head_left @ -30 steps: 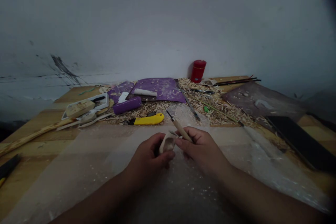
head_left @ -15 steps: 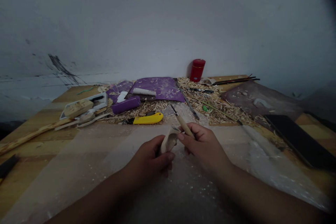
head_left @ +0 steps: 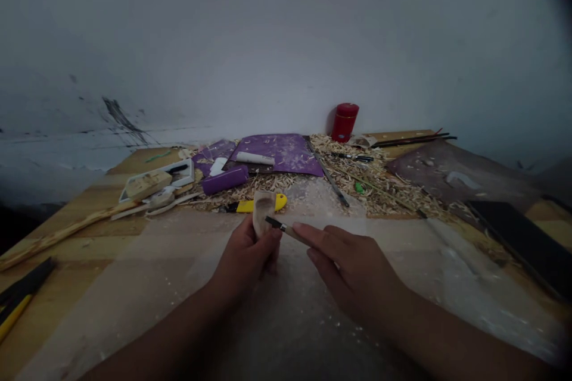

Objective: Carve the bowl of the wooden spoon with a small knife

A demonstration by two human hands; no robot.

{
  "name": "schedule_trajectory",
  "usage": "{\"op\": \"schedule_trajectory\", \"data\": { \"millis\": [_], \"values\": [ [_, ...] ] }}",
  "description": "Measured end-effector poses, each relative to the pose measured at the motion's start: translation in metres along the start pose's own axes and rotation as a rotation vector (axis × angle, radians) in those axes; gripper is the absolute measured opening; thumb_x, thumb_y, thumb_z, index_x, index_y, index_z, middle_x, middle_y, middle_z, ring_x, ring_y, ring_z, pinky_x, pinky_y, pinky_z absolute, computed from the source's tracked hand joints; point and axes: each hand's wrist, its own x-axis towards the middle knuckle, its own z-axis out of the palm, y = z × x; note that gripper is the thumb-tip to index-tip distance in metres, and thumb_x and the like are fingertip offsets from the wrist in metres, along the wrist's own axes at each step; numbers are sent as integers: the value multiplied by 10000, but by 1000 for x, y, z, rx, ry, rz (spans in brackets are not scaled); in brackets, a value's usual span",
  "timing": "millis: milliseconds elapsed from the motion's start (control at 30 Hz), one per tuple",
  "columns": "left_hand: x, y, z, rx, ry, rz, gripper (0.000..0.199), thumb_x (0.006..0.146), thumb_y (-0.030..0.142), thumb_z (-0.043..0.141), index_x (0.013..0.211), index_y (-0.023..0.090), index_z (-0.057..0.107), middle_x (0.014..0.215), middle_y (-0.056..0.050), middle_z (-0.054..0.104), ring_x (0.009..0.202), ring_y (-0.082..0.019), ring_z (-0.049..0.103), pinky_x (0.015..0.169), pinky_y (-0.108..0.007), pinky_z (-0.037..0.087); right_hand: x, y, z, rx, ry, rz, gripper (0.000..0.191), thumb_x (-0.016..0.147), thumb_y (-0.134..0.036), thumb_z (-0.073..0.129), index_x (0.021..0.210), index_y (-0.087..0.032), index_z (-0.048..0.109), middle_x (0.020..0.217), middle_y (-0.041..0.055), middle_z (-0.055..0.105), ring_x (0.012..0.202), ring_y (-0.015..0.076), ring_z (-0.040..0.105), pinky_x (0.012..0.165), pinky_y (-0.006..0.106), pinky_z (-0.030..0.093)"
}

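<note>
In the head view, my left hand [head_left: 243, 256] is closed around a small pale piece of carved wood [head_left: 263, 208], held upright with a shallow hollow on its face. My right hand [head_left: 357, 259] grips a carving tool [head_left: 295, 234] by its light wooden handle. The tool's dark metal end points left and lies at the wood's right side, just above my left thumb; whether it touches the wood I cannot tell. Behind the wood, a yellow utility knife [head_left: 280, 203] is partly covered.
Wood shavings [head_left: 384, 190] spread along the back, around a purple sheet [head_left: 286, 155]. A red canister [head_left: 345, 122] stands by the wall. At left are a white tray [head_left: 190, 171] with wooden pieces and a black-and-yellow tool [head_left: 22, 297]. A dark flat device [head_left: 522, 244] lies right, clear plastic sheeting [head_left: 156, 286] in front.
The wooden piece has been turned more upright and moved left. My right hand has swung the tool's tip from pointing up and away to pointing left at the wood. The view shifts slightly.
</note>
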Motion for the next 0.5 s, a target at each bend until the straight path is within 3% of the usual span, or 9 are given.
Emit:
{"op": "schedule_trajectory", "data": {
  "millis": [233, 500],
  "values": [
    [0, 4, 3, 18, 66, 39, 177, 713, 253, 557, 840, 193, 450, 439, 106, 434, 335, -46, 397, 354, -151, 308, -1, 1, 3, -111, -65, -27, 455, 853, -167, 379, 1288, -300, 373, 743, 2, 548, 611, 150, 533, 556, 264, 372],
    [-2, -4, 4, 116, 45, 106, 170, 768, 312, 502, 876, 212, 416, 459, 106, 436, 348, -56, 382, 354, -161, 310, -2, 0, 2, -172, -74, -64, 467, 852, -157, 373, 1299, -292, 381, 671, -4, 517, 539, 137, 499, 508, 247, 339]
  ]
}}
